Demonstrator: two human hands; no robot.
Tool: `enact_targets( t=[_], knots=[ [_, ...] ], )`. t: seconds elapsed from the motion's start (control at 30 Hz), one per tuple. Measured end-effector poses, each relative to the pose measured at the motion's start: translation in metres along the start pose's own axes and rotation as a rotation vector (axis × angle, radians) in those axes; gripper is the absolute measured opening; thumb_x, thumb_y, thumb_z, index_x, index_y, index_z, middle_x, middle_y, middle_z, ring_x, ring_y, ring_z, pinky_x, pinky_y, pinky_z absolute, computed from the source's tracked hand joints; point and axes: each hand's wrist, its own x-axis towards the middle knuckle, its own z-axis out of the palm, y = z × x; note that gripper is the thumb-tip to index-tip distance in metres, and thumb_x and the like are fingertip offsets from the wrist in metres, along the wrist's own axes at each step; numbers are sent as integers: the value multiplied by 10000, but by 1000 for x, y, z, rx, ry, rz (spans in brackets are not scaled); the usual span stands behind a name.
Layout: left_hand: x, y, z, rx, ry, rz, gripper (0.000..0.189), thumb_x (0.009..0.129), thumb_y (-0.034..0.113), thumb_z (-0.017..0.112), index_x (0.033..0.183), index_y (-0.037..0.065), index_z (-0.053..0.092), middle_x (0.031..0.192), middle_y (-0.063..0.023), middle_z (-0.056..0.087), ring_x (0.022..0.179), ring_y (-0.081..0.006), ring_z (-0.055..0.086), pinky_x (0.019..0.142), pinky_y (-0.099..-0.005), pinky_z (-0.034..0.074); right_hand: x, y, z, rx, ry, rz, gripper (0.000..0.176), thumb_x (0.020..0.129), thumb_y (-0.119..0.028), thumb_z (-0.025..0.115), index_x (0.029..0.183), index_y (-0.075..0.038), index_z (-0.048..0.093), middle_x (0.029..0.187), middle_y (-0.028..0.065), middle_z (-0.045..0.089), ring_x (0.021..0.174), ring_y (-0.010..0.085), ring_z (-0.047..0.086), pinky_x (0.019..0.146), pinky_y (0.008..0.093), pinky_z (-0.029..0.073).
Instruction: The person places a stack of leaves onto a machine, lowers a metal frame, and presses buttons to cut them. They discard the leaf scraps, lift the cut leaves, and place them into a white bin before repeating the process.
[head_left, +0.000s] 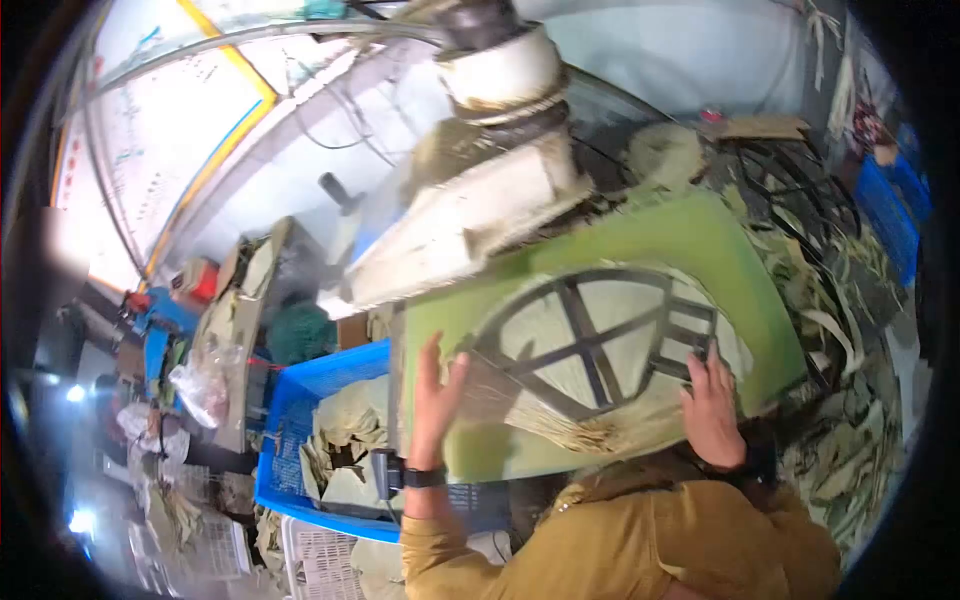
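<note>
A black metal cutting die [590, 352] with crossing bars lies on pale, layered sheet material [560, 425] on a green cutting board [740, 260]. My right hand [712, 410] is at the die's right end, its fingers on the frame's edge; the grip is partly hidden. At the board's left side my left hand [437, 395] is raised with thumb and fingers apart, holding nothing. It is near the die's left tip. The white press arm [480, 215] extends over the board's back left part.
A blue crate [325, 515] with pale offcuts stands left of the board, above a white basket [320, 560]. Scraps [850, 450] heap up at right. More black dies [790, 185] lie at the back right, near another blue crate [890, 220].
</note>
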Motion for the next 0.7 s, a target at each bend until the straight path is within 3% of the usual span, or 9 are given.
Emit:
enact_targets(
  t=[0.1,0.13,0.3,0.37,0.4,0.47,0.53,0.63,0.7],
  knots=[
    [73,16,-86,-234,199,-59,389,837,108,701,1137,-43,506,1128,-121,552,1060,-207,537,919,-308,427,-5,3,-4,199,58,2,584,814,10,606,1345,2,362,1418,300,321,1258,452,375,1052,488,305],
    [108,8,-115,196,313,61,419,804,114,728,1120,-49,507,1136,-136,563,1049,-203,546,906,-305,432,-9,3,-5,313,93,26,577,816,25,598,1342,12,362,1419,286,332,1277,440,368,1063,481,301],
    [251,-22,-166,334,555,209,410,870,231,603,1124,-90,563,1126,-212,604,1034,-328,575,893,-362,443,-36,-10,-9,195,174,-53,558,813,20,606,1325,20,383,1428,254,344,1302,407,373,1060,464,327],
    [280,-47,-171,323,279,42,268,884,225,611,984,-20,655,1054,-204,602,1003,-292,584,862,-369,448,-52,-12,-10,167,176,-63,536,810,16,613,1306,18,409,1424,249,355,1300,399,383,1049,458,344],
    [279,-65,-151,513,554,350,188,873,170,590,796,13,660,941,-168,597,875,-312,595,784,-398,459,-58,-12,-11,127,154,-63,493,810,4,614,1271,-4,441,1397,239,400,1271,382,424,1020,446,375],
    [274,-56,-136,574,711,294,181,860,176,591,777,27,654,964,-153,606,876,-344,581,771,-435,452,-68,-9,-12,71,133,-61,450,810,-8,615,1236,-26,472,1371,230,446,1241,365,466,991,433,406],
    [265,-41,-134,609,694,253,186,862,192,593,795,29,653,964,-154,607,896,-348,568,781,-444,442,-76,-2,-9,197,146,-33,368,807,-9,619,1157,-35,506,1315,224,510,1144,347,552,866,384,481],
    [230,-25,-143,656,608,292,209,888,226,582,857,26,635,933,-155,612,870,-361,567,766,-456,438,-77,-21,-26,305,76,28,289,830,-16,606,1105,-3,518,1299,253,505,1130,412,539,923,430,460],
    [198,1,-140,608,600,279,267,910,237,533,860,-4,634,903,-195,618,866,-410,566,777,-480,443,-65,-32,-30,300,184,-197,256,831,-7,600,1078,3,536,1262,254,538,1040,399,587,880,422,479]
  ],
)
